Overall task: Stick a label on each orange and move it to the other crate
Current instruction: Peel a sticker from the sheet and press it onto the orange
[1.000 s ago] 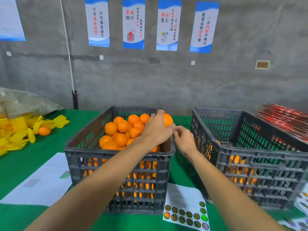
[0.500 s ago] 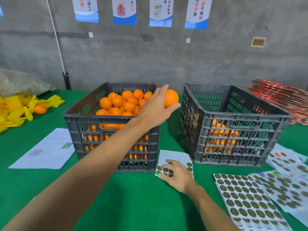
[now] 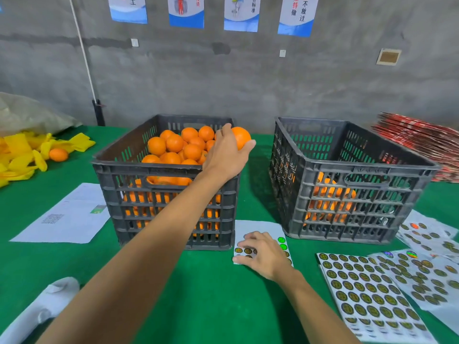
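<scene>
The left crate [image 3: 139, 167] is heaped with oranges; most remain. The left hand [image 3: 224, 157] grips one orange [image 3: 241, 137] above its right rim. The right hand [image 3: 263, 252] rests curled fingers on a label sheet [image 3: 258, 227]; whether it pinches a label cannot be told. The right crate [image 3: 360, 167] holds few.
</scene>
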Demonstrator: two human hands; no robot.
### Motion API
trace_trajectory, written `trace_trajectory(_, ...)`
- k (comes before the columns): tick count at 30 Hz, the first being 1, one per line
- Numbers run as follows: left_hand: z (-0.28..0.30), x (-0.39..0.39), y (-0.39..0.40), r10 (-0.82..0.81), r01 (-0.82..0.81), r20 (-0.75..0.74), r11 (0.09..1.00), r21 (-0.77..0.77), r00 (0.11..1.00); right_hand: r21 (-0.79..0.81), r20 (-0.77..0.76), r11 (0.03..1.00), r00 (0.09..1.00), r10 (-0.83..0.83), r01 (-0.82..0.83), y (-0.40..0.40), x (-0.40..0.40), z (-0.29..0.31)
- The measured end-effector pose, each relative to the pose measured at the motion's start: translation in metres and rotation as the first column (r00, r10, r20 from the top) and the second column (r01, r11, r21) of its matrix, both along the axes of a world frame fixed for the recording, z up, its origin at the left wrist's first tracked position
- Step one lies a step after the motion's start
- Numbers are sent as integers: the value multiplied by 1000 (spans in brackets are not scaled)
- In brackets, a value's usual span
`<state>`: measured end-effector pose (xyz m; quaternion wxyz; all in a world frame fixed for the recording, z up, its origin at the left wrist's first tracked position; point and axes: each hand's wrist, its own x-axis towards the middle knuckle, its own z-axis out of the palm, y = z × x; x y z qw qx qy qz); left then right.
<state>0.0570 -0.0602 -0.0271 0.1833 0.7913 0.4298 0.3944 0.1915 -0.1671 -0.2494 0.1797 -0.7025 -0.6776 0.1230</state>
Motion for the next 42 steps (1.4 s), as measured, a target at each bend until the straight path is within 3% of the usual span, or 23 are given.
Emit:
trace_trajectory(5, -1, -1, -2, -6, 6, 12, 1000, 15, 1000, 47, -217, 996, 974, -60, 72, -3, 1, -15)
trace_trajectory(12, 1, -1, -1, -13, 14, 43, 1000, -18, 999, 13, -379, 983, 911, -163, 181, 6, -4, -19)
trace_trajectory(21, 1, -3, 1, -24, 31, 109, 998, -58, 994, -131, -556, 925, 746, -367, 358, 20, -12, -10)
trace_trajectory(23, 1, -4, 4, -34, 43, 120, 997, -71, 992, -146, -639, 906, 662, -392, 396, 22, -11, -6)
trace_trajectory(25, 0, -6, 7, -63, 74, 136, 994, -78, 989, -109, -732, 895, 575, -366, 432, 20, -13, 10)
trace_trajectory(27, 0, -9, 8, -127, 144, 195, 987, -75, 973, 46, -755, 859, 581, -304, 509, 19, -15, 38)
trace_trajectory(32, 6, -19, 13, -260, 366, 474, 919, -147, 842, 518, -638, 651, 758, -137, 554, 31, -16, 140)
trace_trajectory(37, 14, -26, 18, -154, 504, 663, 778, -376, 732, 804, -393, 454, 917, -77, 383, 41, -26, 227)
trace_trajectory(39, 16, -26, 18, -149, 533, 672, 740, -411, 725, 861, -247, 435, 964, -96, 264, 44, -33, 243)
trace_trajectory(42, 18, -28, 15, -161, 575, 691, 701, -423, 705, 862, -56, 492, 988, -146, 122, 47, -39, 251)
